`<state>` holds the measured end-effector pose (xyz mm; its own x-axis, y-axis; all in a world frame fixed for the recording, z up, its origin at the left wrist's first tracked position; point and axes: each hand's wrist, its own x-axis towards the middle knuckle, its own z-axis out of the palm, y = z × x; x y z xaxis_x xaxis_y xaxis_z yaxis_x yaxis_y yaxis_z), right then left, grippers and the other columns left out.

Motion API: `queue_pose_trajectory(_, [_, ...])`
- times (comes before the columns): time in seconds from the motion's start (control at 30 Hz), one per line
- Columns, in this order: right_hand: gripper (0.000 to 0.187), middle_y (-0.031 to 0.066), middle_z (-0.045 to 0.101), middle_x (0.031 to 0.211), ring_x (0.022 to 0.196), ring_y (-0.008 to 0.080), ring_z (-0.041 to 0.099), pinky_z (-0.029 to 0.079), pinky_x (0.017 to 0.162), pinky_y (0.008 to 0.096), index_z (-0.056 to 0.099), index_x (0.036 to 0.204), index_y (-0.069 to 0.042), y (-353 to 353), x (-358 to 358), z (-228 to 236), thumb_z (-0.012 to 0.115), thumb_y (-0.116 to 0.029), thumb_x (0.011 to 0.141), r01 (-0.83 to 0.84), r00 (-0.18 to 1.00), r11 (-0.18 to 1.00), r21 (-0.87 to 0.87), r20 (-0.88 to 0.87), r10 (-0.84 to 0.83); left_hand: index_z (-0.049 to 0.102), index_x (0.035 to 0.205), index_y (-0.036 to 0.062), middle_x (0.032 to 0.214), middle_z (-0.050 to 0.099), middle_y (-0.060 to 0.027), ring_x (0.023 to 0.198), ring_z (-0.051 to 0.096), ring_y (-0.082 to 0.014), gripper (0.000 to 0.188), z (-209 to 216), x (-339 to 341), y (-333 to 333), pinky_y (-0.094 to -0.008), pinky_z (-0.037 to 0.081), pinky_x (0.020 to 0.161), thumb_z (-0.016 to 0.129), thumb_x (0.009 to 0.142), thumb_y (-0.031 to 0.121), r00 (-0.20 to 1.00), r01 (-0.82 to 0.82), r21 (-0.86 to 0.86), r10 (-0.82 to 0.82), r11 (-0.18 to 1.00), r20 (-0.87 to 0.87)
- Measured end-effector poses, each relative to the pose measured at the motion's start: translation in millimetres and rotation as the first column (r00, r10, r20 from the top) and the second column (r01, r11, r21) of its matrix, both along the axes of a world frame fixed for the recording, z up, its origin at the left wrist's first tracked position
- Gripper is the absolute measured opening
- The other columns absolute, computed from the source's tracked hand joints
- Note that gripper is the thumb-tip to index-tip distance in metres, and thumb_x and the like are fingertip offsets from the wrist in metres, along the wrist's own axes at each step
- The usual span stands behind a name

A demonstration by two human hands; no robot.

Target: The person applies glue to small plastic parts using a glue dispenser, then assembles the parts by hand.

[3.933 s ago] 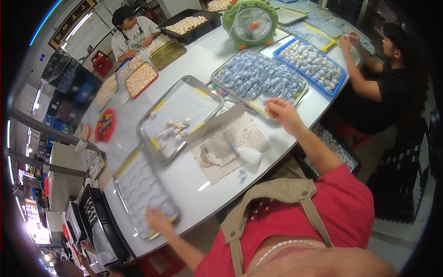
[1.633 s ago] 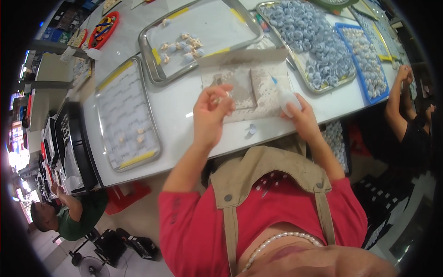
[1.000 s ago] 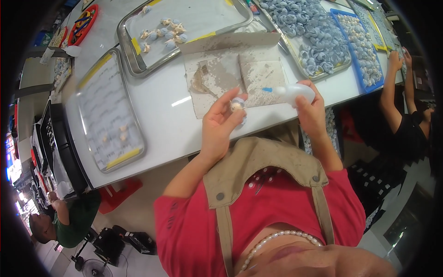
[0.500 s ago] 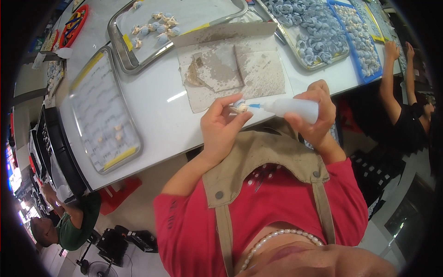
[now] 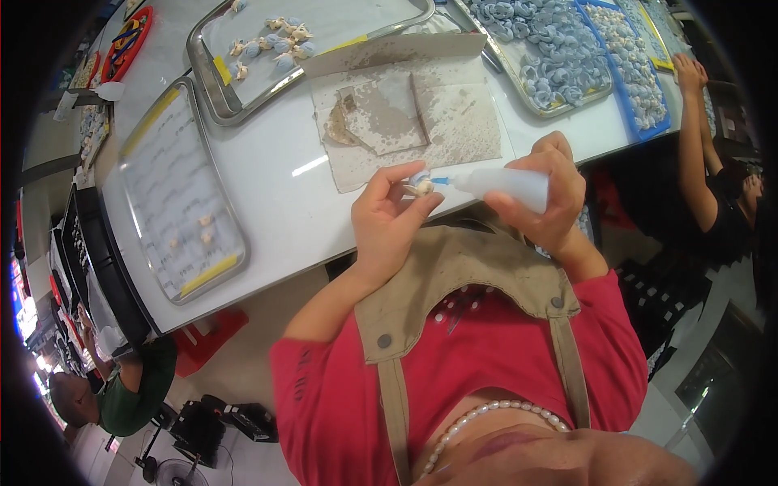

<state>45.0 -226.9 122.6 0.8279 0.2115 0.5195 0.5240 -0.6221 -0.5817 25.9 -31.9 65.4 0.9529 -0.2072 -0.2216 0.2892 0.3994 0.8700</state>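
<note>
"Taking the hands as the middle of the dial and twelve as straight out from the wearer, what is held?"

"The left hand [image 5: 387, 223] has thumb and fingers pinched on a small light-blue and cream figure [image 5: 422, 186]. The right hand [image 5: 561, 206] is wrapped around a whitish squeeze bottle [image 5: 515, 188], tipped nearly flat, its blue nozzle [image 5: 440, 180] pointing to nine o'clock, right at the figure. Whether it touches, I cannot tell, nor what the bottle holds."

"And the containers?"

"At nine o'clock, a metal tray [image 5: 170, 134] on a patterned liner, with three small cream pieces [image 5: 206, 229] near its closer end. Between ten and eleven, a larger metal tray [image 5: 344, 20] carries a loose cluster of blue and cream figures [image 5: 279, 42]."

"Farther out at ten?"

"A red basket [image 5: 147, 32] with dark, blue and yellow items in it, too small to identify."

"On the other side?"

"At one o'clock, a metal tray [image 5: 541, 120] heaped with curled blue-grey pieces [image 5: 519, 32]. At two, touching or nearly so, a blue tray [image 5: 658, 131] full of whitish and bluish pieces [image 5: 624, 61]."

"Twelve?"

"A stained cardboard sheet [image 5: 462, 134], its far edge folded up."
</note>
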Motion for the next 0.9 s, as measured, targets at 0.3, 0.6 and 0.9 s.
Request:
queue_pose_trajectory(0.3, [0.028, 0.0056, 0.051, 0.062, 0.058, 0.0186, 0.044, 0.037, 0.049, 0.0276, 0.058, 0.072, -0.002, -7, -4, -1, 0.079, -0.018, 0.063, 0.051, 0.998, 0.996, 0.080, -0.028, -0.049, 0.048, 0.108, -0.0003, 0.104, 0.058, -0.0108, 0.083, 0.059, -0.0130, 0.033, 2, 1, -3, -0.0231, 0.048, 0.072, 0.064, 0.079, -0.002, 0.995, -0.025, -0.075, 0.017, 0.997, -0.098])
queue_pose_trajectory(0.6, [0.027, 0.0059, 0.053, 0.063, 0.058, 0.0192, 0.044, 0.037, 0.050, 0.0283, 0.058, 0.070, -0.002, -6, -3, 1, 0.079, -0.016, 0.062, 0.044, 0.998, 0.998, 0.048, -0.038, -0.042, 0.048, 0.106, -0.0003, 0.102, 0.058, -0.0109, 0.081, 0.060, -0.0139, 0.033, 1, 0, -6, -0.0222, 0.047, 0.068, 0.065, 0.078, -0.001, 0.996, -0.026, -0.102, 0.017, 0.994, -0.090])
queue_pose_trajectory(0.9, [0.030, 0.0089, 0.056, 0.072, 0.060, 0.0190, 0.046, 0.039, 0.053, 0.0274, 0.057, 0.078, -0.001, -7, -2, -11, 0.079, -0.015, 0.064, 0.042, 0.997, 0.989, 0.142, -0.071, -0.032, 0.047, 0.108, -0.0005, 0.103, 0.058, -0.0126, 0.081, 0.060, -0.0153, 0.033, -1, 3, 3, -0.0228, 0.047, 0.069, 0.063, 0.079, 0.000, 0.997, -0.011, -0.101, 0.003, 0.995, -0.074])
